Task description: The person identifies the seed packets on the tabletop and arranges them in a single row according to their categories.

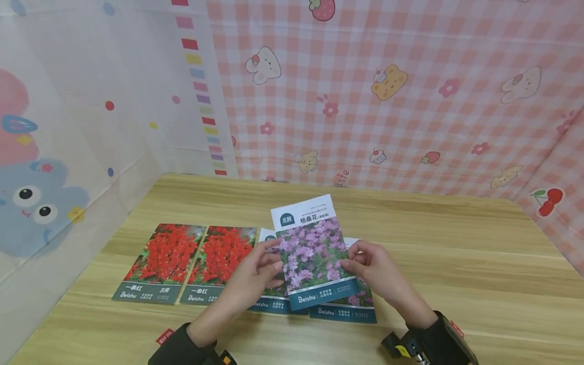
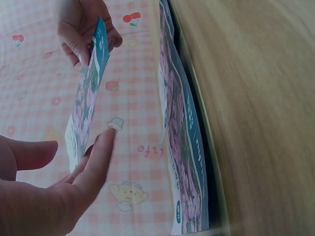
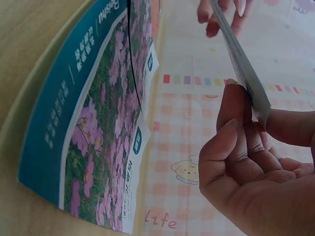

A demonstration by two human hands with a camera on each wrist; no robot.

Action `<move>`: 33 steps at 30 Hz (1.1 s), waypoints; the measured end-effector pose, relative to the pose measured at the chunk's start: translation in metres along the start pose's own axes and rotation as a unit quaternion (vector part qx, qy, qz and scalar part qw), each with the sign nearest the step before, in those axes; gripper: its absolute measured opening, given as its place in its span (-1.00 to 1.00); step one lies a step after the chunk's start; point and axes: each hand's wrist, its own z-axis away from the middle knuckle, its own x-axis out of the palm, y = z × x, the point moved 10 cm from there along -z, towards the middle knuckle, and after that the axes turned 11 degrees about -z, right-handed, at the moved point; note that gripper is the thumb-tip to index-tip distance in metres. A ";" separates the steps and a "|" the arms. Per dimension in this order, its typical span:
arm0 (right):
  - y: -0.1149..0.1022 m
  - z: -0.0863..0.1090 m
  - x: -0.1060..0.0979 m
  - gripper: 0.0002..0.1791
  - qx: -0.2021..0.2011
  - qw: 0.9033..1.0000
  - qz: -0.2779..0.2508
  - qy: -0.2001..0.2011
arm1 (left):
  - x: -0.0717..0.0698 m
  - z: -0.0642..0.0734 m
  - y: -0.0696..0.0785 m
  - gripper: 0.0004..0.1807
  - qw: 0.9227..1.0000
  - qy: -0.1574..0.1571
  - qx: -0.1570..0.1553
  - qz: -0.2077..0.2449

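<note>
A seed packet (image 1: 315,253) with pink-purple flowers is held up, tilted, above the table. My right hand (image 1: 376,268) pinches its right edge, thumb on the front and fingers behind, as the right wrist view also shows at the packet's edge (image 3: 246,73). At the left edge is my left hand (image 1: 253,274); in the left wrist view its fingers (image 2: 101,157) lie behind the packet and its thumb stands apart from it. Beneath, two more pink-flower packets, one at left (image 1: 274,304) and one at right (image 1: 342,312), lie partly covered.
Two packets with red flowers, the outer (image 1: 164,258) and the inner (image 1: 223,256), lie side by side at left on the wooden table (image 1: 456,243). A pink checked cloth (image 1: 410,126) hangs behind the table, and a white printed cloth (image 1: 132,76) along its left side.
</note>
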 end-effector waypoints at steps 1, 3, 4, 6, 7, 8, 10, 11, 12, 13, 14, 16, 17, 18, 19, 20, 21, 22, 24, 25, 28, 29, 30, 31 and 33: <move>0.000 0.000 0.001 -0.86 0.000 1.000 0.002 -0.002 | -0.001 0.000 0.000 -0.50 1.000 0.005 0.000 0.003; 0.001 0.000 0.004 -0.85 0.002 1.000 0.005 -0.006 | -0.003 0.000 0.001 -0.48 1.000 0.016 0.002 0.006; 0.002 0.000 0.005 -0.85 0.003 1.000 0.008 -0.007 | -0.004 0.000 0.001 -0.47 1.000 0.020 0.002 0.007; 0.003 0.001 0.007 -0.86 0.005 1.000 0.014 -0.008 | -0.006 0.000 0.001 -0.44 1.000 0.027 0.000 0.007; 0.004 0.001 0.008 -0.86 0.006 1.000 0.017 -0.009 | -0.006 0.000 0.001 -0.42 1.000 0.030 -0.001 0.007; 0.004 0.001 0.009 -0.86 0.005 1.000 0.023 -0.010 | -0.007 0.000 0.001 -0.41 0.999 0.032 -0.002 0.006; 0.005 0.001 0.010 -0.86 0.001 0.999 0.031 -0.012 | -0.008 0.000 0.001 -0.40 0.999 0.036 -0.005 0.004; 0.005 0.001 0.012 -0.86 0.001 0.999 0.033 -0.015 | -0.009 0.000 0.001 -0.39 0.999 0.038 -0.005 0.002; 0.006 0.001 0.013 -0.86 0.000 0.999 0.033 -0.019 | -0.009 0.000 0.001 -0.38 0.999 0.041 -0.005 -0.001; 0.006 0.001 0.014 -0.86 0.000 0.999 0.034 -0.023 | -0.010 0.000 0.001 -0.37 0.999 0.044 -0.005 -0.003; 0.006 0.000 0.014 -0.85 -0.002 0.999 0.036 -0.026 | -0.010 0.000 0.001 -0.36 0.999 0.048 -0.005 -0.006; 0.007 0.001 0.017 -0.85 -0.001 0.999 0.034 -0.036 | -0.012 0.000 0.001 -0.33 0.999 0.053 -0.005 -0.010; 0.007 0.001 0.018 -0.85 -0.001 0.999 0.032 -0.042 | -0.012 0.000 0.002 -0.32 0.998 0.056 -0.005 -0.013; 0.007 0.001 0.019 -0.84 -0.002 0.998 0.031 -0.048 | -0.013 0.000 0.002 -0.31 0.998 0.058 -0.004 -0.017; 0.007 0.001 0.020 -0.84 -0.003 0.998 0.030 -0.057 | -0.014 0.000 0.002 -0.30 0.998 0.060 -0.003 -0.022; 0.006 0.002 0.022 -0.84 -0.007 0.997 0.027 -0.066 | -0.014 0.000 0.002 -0.30 0.998 0.062 -0.001 -0.029; 0.007 0.002 0.023 -0.85 -0.006 0.997 0.025 -0.074 | -0.015 0.000 0.002 -0.30 0.997 0.064 0.000 -0.034; 0.007 0.002 0.024 -0.85 -0.008 0.996 0.025 -0.080 | -0.015 0.000 0.002 -0.30 0.997 0.065 0.002 -0.040; 0.007 0.002 0.026 -0.86 -0.009 0.996 0.024 -0.089 | -0.016 0.000 0.002 -0.31 0.997 0.068 0.003 -0.047; 0.006 0.003 0.027 -0.87 -0.011 0.995 0.022 -0.093 | -0.016 0.000 0.002 -0.32 0.997 0.068 0.002 -0.048; 0.006 0.003 0.027 -0.88 -0.013 0.995 0.017 -0.096 | -0.016 0.001 0.001 -0.35 0.997 0.067 -0.001 -0.045; 0.006 0.003 0.027 -0.89 -0.013 0.995 0.015 -0.097 | -0.016 0.001 0.001 -0.36 0.997 0.066 -0.001 -0.044; 0.006 0.003 0.027 -0.89 -0.013 0.995 0.014 -0.098 | -0.016 0.001 0.001 -0.37 0.997 0.066 -0.001 -0.043; 0.006 0.003 0.027 -0.89 -0.013 0.995 0.011 -0.100 | -0.016 0.001 0.001 -0.37 0.997 0.066 0.000 -0.043; 0.007 0.003 0.027 -0.91 -0.007 0.995 0.010 -0.100 | -0.016 0.001 0.002 -0.38 0.997 0.067 0.001 -0.043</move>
